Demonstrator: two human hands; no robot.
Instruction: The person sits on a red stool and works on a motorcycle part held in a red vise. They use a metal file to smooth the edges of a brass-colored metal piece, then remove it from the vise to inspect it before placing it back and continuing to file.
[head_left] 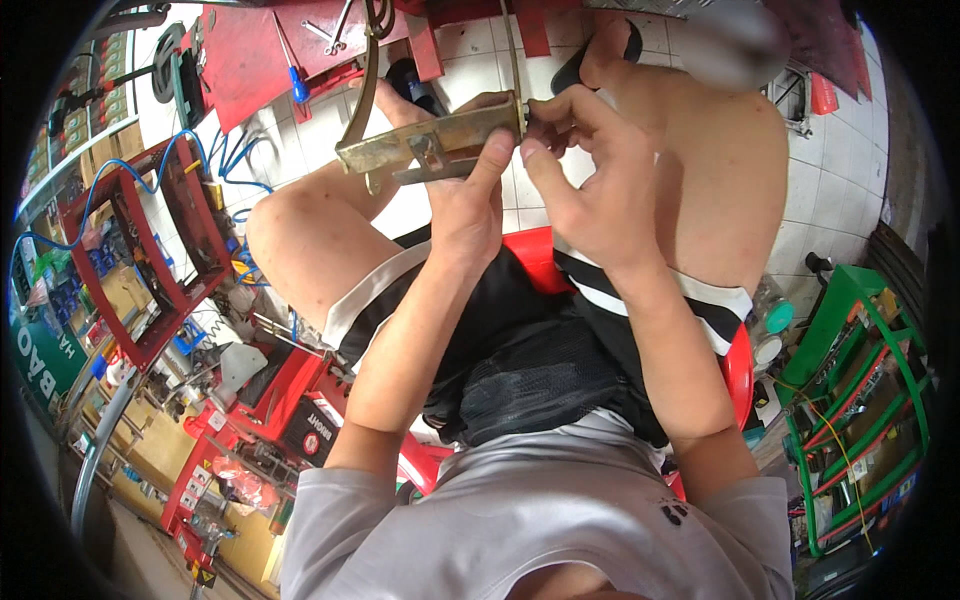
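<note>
A worn, brass-coloured metal bracket point(460, 140) is held up in front of my knees, long side across the view. Two thin curved metal arms rise from its ends. My left hand point(465, 210) grips the bracket from below, thumb pressed on its near face and the other fingers hidden behind it. At the bracket's right end is my right hand point(610, 190), its bent index finger reaching a small dark piece point(527, 112) there. The right thumb points at the same end. Whether that piece is a nut or a bolt head is too small to tell.
Beyond the bracket, a red metal platform point(240, 60) carries a blue-handled screwdriver point(297, 85) and several wrenches point(325, 38). A red frame point(120, 270) and blue hose point(160, 160) lie left. To the right stands a green rack point(850, 400). I sit on a red stool point(738, 370).
</note>
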